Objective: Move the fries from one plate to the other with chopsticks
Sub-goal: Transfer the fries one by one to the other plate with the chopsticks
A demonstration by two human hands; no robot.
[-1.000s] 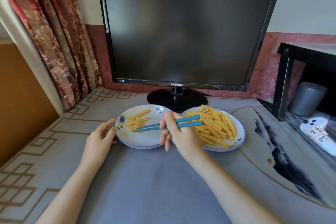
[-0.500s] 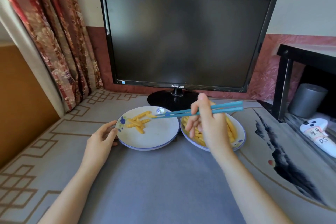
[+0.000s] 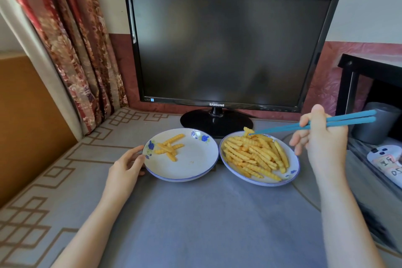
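On my feed two white plates with blue flowers sit side by side on the grey table (image 3: 195, 220), rims almost touching, just in front of the monitor (image 3: 228, 50). The left plate (image 3: 195, 165) holds only a handful of fries (image 3: 168, 149), bunched toward its far left side, with the rest of its face bare apart from a crumb or two. The right plate (image 3: 294, 172) is heaped with a pile (image 3: 254, 158) of crinkle-cut fries that covers most of it. The left hand (image 3: 124, 167) holds the left plate by its left rim, thumb on top of the edge and fingers curled at the side. The right hand (image 3: 324, 143) hovers over the right edge of the right plate, thumb and fingers wrapped round the blue chopsticks (image 3: 315, 125) near their middle. The sticks run almost level, butts out to the right, tips pointing left and close together. The tips meet one fry (image 3: 248, 131) that stands up at the far rim of the right plate, above the pile. I cannot tell whether they pinch it or only touch it. That fry is well to the left of the hand itself, at the far end of the sticks. A floral curtain (image 3: 71, 39) hangs at left; a grey cylinder (image 3: 378, 124) stands at far right.
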